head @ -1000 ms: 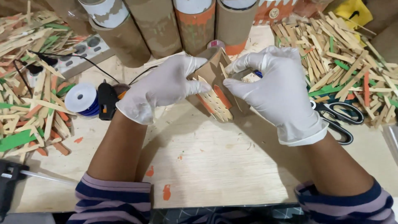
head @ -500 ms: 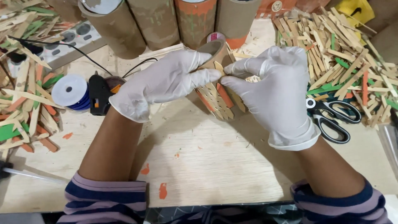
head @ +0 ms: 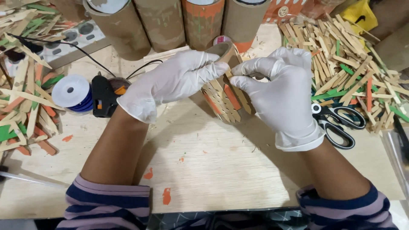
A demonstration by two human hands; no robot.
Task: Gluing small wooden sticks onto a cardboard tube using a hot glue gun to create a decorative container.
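A short cardboard tube covered with glued wooden craft sticks (head: 226, 100), some orange, stands tilted in the middle of the plywood board (head: 204, 170). My left hand (head: 170, 83), in a white glove, grips the tube's upper left rim. The white-gloved right hand (head: 283, 91) pinches the rim from the right, fingertips close to those of the left. Part of the tube is hidden behind both hands.
Tall cardboard tubes (head: 166, 21) line the back. Piles of loose craft sticks lie at left (head: 25, 106) and right (head: 353, 55). A black glue gun (head: 104, 96), a blue thread spool (head: 72, 91), scissors (head: 336, 121) and a power strip (head: 68, 40) lie about.
Both hands have kept hold of the stick-covered tube; the fingertips have drawn closer together at its top rim, and the view has shifted slightly.
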